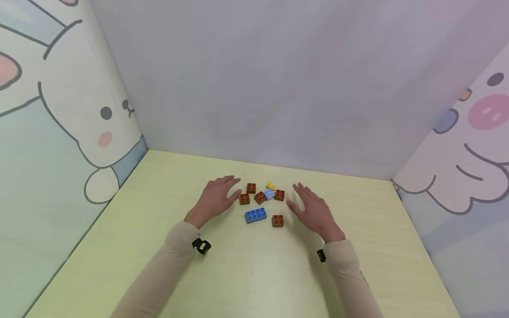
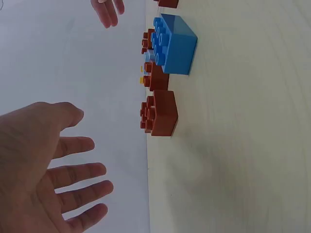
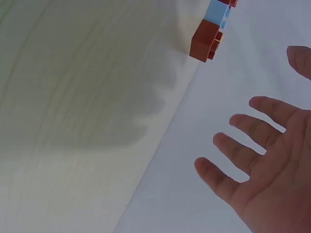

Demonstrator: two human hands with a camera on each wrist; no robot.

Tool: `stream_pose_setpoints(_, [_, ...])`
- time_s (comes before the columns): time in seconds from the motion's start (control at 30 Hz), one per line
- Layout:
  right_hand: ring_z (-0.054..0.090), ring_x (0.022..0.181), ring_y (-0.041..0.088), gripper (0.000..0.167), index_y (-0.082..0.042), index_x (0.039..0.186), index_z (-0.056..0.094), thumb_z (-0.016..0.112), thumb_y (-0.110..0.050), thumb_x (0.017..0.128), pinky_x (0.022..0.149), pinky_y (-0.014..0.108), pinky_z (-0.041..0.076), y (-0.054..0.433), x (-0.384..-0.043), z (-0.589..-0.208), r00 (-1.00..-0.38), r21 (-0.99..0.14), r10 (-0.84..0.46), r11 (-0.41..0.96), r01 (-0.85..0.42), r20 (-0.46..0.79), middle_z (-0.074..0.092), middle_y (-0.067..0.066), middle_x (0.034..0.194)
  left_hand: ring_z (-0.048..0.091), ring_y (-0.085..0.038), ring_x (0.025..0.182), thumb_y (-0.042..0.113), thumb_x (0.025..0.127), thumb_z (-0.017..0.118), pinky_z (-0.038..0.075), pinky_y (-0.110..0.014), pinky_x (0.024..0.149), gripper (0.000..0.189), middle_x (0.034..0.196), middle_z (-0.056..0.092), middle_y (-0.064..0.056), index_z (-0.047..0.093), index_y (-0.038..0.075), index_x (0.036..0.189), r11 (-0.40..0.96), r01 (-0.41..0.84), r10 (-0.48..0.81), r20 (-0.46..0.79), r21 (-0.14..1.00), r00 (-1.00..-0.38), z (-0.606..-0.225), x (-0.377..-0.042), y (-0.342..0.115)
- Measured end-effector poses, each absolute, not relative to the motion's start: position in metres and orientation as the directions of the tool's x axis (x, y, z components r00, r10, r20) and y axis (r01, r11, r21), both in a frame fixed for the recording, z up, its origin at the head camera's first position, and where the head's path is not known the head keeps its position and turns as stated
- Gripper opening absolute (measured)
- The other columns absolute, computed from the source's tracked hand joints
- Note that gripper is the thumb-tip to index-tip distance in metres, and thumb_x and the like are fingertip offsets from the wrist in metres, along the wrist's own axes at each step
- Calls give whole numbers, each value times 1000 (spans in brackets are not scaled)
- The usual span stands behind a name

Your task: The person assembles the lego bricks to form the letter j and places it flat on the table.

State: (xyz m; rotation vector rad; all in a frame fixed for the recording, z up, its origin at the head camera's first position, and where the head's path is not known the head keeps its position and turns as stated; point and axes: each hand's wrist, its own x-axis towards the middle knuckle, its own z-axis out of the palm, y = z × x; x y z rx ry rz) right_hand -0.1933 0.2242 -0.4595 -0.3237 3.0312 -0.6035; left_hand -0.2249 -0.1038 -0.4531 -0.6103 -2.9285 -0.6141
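Several toy building bricks lie loose between the two hands in the head view. Among them are a long blue brick (image 1: pixel 256 215), a light blue brick (image 1: pixel 269 194) and a small yellow brick (image 1: pixel 271 186). Reddish-brown bricks surround these, one (image 1: pixel 278 221) nearer the body and one (image 1: pixel 251 188) farther back. My left hand (image 1: pixel 216 197), fingers spread and holding nothing, hovers left of the group, its thumb near a brown brick (image 1: pixel 244 199). On the other side my right hand (image 1: pixel 314 211) is spread and bare, closest to another brown brick (image 1: pixel 280 194).
The bricks sit on a pale yellow wooden table (image 1: pixel 238 274). A grey-white wall (image 1: pixel 254 88) rises behind it, and panels with cartoon animals flank both sides. Each wrist carries a black strap, the left one (image 1: pixel 202 246) showing a clip.
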Motion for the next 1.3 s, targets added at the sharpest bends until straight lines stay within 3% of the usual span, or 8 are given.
stream_pose_setpoints(0.13, [43, 148, 38, 67, -19, 154, 46, 51, -60, 101, 117, 62, 37, 221, -189, -463, -972, -422, -235, 882, -209, -11, 46, 9, 160, 63, -32, 126, 34, 101, 65, 49, -54, 106, 42, 136, 67, -9, 65, 12, 136, 804, 429, 380, 198, 413, -903, -458, -218, -95])
stream_pose_setpoints(0.4, [65, 122, 29, 49, -10, 132, 68, 69, -44, 96, 104, 51, 53, 211, -188, -474, -939, -511, -345, 806, -298, 3, 70, 6, 128, 67, -26, 111, 31, 96, 72, 54, -45, 100, 39, 120, 72, -9, 71, 6, 126, 719, 490, 478, 163, 493, -863, -476, -207, -75])
stream_pose_setpoints(0.57, [67, 112, 23, 42, -10, 129, 70, 73, -34, 95, 97, 46, 56, 201, -189, -482, -925, -527, -381, 786, -323, -1, 71, 3, 117, 66, -24, 114, 34, 95, 73, 53, -43, 102, 41, 122, 71, -7, 71, 7, 125, 708, 510, 517, 133, 488, -845, -490, -211, -72])
stream_pose_setpoints(0.9, [68, 112, 23, 41, -11, 127, 71, 77, -31, 92, 97, 44, 56, 193, -193, -490, -915, -514, -404, 781, -354, 16, 70, 2, 115, 61, -13, 94, 32, 93, 76, 53, -35, 86, 38, 109, 69, -3, 73, 7, 122, 678, 528, 551, 122, 512, -826, -505, -219, -72])
stream_pose_setpoints(1.3, [67, 101, 18, 29, -10, 120, 74, 76, -21, 93, 92, 40, 57, 189, -191, -486, -872, -462, -488, 763, -452, 47, 73, 2, 110, 61, -13, 99, 29, 96, 73, 53, -35, 91, 36, 115, 67, -3, 71, 9, 125, 661, 528, 580, 84, 533, -810, -507, -220, -69])
